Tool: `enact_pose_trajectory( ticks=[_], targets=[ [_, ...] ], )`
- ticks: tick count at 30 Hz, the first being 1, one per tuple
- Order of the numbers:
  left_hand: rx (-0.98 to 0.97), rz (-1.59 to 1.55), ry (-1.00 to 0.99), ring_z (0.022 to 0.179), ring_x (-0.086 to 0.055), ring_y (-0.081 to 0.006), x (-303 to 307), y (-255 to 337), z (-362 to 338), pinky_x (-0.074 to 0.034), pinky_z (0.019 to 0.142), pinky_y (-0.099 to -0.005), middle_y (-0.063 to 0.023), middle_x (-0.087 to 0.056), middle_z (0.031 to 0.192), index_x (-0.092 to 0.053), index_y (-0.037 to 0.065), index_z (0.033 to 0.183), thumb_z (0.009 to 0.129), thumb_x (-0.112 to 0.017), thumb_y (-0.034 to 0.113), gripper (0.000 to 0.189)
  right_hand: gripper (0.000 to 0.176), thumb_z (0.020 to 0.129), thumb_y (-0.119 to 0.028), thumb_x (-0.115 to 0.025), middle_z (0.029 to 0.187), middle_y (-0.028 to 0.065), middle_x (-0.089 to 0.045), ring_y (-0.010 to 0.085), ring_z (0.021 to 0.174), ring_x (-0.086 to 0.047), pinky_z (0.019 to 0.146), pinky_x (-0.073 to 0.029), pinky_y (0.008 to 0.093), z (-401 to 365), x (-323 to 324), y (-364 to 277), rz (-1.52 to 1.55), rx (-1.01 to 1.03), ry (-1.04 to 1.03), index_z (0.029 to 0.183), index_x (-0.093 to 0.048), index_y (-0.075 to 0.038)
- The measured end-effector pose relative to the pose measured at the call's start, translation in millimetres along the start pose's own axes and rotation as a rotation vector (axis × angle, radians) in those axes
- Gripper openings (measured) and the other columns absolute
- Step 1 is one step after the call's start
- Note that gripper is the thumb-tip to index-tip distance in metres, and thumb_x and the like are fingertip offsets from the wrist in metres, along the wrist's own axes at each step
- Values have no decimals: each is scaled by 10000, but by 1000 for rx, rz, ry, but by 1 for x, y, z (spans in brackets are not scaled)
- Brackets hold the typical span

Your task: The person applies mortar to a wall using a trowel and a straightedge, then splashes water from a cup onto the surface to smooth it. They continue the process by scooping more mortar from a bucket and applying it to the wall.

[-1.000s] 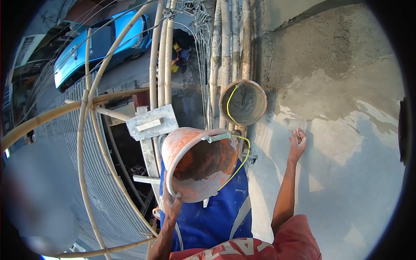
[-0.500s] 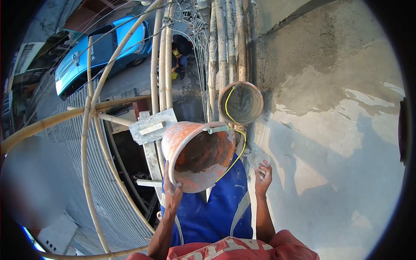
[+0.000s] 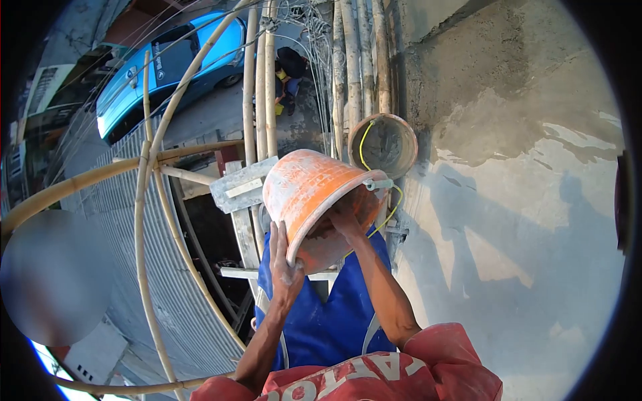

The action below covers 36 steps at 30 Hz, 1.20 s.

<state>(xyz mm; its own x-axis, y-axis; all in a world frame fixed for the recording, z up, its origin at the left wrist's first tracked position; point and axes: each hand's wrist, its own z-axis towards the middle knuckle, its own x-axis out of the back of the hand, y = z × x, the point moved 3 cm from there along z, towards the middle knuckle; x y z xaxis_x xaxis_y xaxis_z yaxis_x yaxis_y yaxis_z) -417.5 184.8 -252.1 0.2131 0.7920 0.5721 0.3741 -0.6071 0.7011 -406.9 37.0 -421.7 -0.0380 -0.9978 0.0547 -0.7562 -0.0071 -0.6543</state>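
Observation:
An orange bucket [image 3: 307,190], smeared with pale cement, is tilted on its side above my lap with its mouth turned toward me. My left hand [image 3: 286,257] grips its lower left rim, fingers along the outer wall. Through the mouth reaches my right hand [image 3: 343,219]; its fingers are lost in the shadow inside. A yellow cord [image 3: 396,212] runs from the bucket's side near a pale handle lug [image 3: 378,184]. Just beyond stands a second, grey-lined bucket [image 3: 409,134], with yellow cord across its opening. A plastering float [image 3: 224,194] lies left of the orange bucket.
Bamboo poles [image 3: 353,73] rise ahead, and more bamboo [image 3: 142,220] frames the left side over a corrugated roof [image 3: 180,307]. Far below are a blue car [image 3: 167,73] and a crouching person [image 3: 289,70]. To the right spreads a partly wet cement wall [image 3: 521,220].
My right hand has moved from open space at the right into the orange bucket. The bucket has tipped further and shifted slightly right, with my left hand still on its rim.

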Motion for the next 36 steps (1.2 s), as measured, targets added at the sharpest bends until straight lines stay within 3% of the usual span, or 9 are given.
enact_pose_trajectory(
  ticks=[4, 14, 16, 18, 21, 25, 30, 34, 36],
  targets=[
    [-67, -4, -6, 1319, -204, -370, 3, 12, -5, -247, 1065, -394, -233, -210, 1417, -263, 36, 1374, 612, -395, -137, 793, 309, 797, -219, -616, 902, 148, -638, 259, 877, -622, 769, -475, 359, 11, 6, -26, -84, 339, 183, 974, -575, 30],
    [-21, -106, -5, 1325, -203, -354, -5, 14, -9, -250, 1065, -376, -221, -209, 1423, -257, 45, 1379, 611, -398, -140, 802, 262, 786, -182, -616, 890, 136, -636, 274, 914, -610, 803, -461, 373, -9, 24, -29, -52, 474, 331, 956, -587, 16],
    [9, -112, -4, 1327, -204, -345, -9, 6, -6, -244, 1068, -367, -217, -217, 1422, -252, 33, 1377, 609, -392, -137, 799, 209, 758, -130, -621, 904, 146, -625, 286, 941, -594, 835, -444, 372, -16, 33, -31, -299, 364, 349, 913, -598, 9],
    [1, -116, 0, 1329, -209, -332, -14, -2, -4, -226, 1075, -361, -209, -238, 1416, -250, 14, 1372, 600, -395, -127, 798, 180, 712, -68, -631, 913, 157, -617, 298, 957, -580, 839, -442, 374, -31, 43, -31, -355, 450, 369, 878, -603, -4],
    [45, -189, 26, 1324, -206, -355, -21, -14, 2, -227, 1069, -366, -236, -218, 1415, -247, 39, 1381, 624, -414, -141, 796, 192, 680, 30, -649, 1091, 178, -562, 287, 1018, -563, 816, -468, 350, -60, 66, -34, -435, 639, 453, 864, -597, 3],
    [139, -304, 54, 1317, -250, -288, -30, -49, 2, -188, 1076, -338, -191, -303, 1389, -273, -8, 1358, 616, -395, -142, 764, 216, 706, 99, -656, 1164, 173, -517, 249, 1043, -547, 781, -515, 302, -88, 106, -23, -153, 598, 488, 875, -559, 6],
    [159, -358, 81, 1087, -457, -225, -17, -67, -5, -320, 957, -313, -141, -474, 1184, -356, -45, 1277, 713, -428, -4, 570, 216, 713, 39, -672, 1156, 164, -519, 258, 1033, -557, 769, -538, 322, -99, 169, 7, -103, 538, 663, 898, -563, 6],
    [142, -435, 82, 1047, -472, -212, -5, -82, -13, -351, 931, -326, -136, -475, 1153, -365, -53, 1243, 762, -531, 151, 548, 191, 721, -24, -694, 1181, 120, -527, 224, 986, -581, 728, -536, 326, -79, 205, 42, -54, 392, 810, 871, -575, -22],
    [196, -434, 41, 1085, -449, -227, 3, -87, -22, -339, 950, -337, -146, -454, 1190, -338, -49, 1273, 756, -524, 126, 577, 203, 729, -93, -708, 1132, 138, -557, 229, 933, -603, 708, -526, 325, -61, 219, 66, -163, 244, 884, 872, -583, -21]
  ],
)
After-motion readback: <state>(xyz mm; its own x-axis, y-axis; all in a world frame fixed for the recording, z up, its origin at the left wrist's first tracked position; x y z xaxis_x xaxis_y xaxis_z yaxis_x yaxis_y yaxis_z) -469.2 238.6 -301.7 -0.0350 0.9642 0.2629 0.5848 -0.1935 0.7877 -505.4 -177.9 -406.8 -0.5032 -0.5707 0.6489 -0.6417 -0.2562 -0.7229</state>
